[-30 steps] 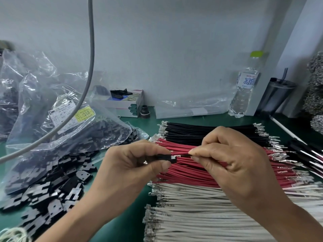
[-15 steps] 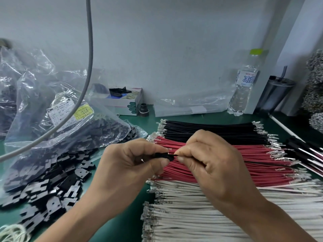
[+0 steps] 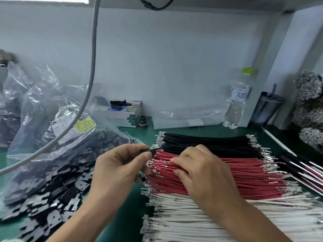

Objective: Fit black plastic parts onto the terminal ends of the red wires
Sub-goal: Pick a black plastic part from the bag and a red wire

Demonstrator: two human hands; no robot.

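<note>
My left hand (image 3: 120, 165) pinches a small black plastic part (image 3: 148, 151) between thumb and forefinger; a black wire (image 3: 176, 146) runs out of it to the right. My right hand (image 3: 202, 173) lies just below on the bundle of red wires (image 3: 248, 173), its curled fingertips pinching one near the metal terminal ends (image 3: 157, 165); the thumb is hidden. Loose black plastic parts (image 3: 52, 198) lie heaped at the left.
Black wires (image 3: 209, 141) lie behind the red ones, white wires (image 3: 188, 224) in front. Clear bags of parts (image 3: 70, 137) stand at the left, with a grey cable (image 3: 88, 88) hanging across. A box (image 3: 126, 113), water bottle (image 3: 236, 105) and tumbler (image 3: 267, 109) line the wall.
My right hand has let go of the wire at the black part and dropped onto the red bundle. My left hand still holds the part. The camera has tilted up.
</note>
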